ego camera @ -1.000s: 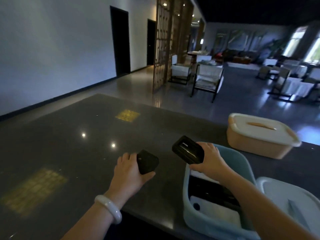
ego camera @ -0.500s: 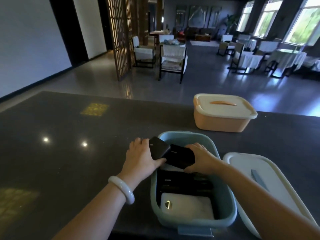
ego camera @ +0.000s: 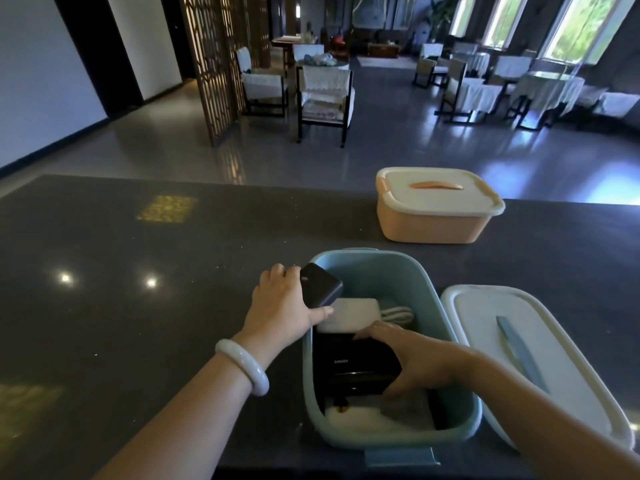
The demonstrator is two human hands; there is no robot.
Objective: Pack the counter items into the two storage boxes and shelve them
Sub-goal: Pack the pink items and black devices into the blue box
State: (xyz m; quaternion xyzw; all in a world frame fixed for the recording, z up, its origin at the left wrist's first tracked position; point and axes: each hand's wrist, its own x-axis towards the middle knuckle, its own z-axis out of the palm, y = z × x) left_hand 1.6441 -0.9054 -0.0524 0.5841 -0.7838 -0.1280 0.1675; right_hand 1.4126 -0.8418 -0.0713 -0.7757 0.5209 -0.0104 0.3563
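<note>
1. Dark glossy counter; dining chairs behind.
2. Two boxes: orange box lidded, blue box open, lid beside.
3. Left hand grips black pack over the blue rim; right hand clasps black case inside.

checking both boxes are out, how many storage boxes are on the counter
2. The blue box sits open in front, its lid beside it; the orange box stands lidded farther back, to the right. None looks hidden.
</note>
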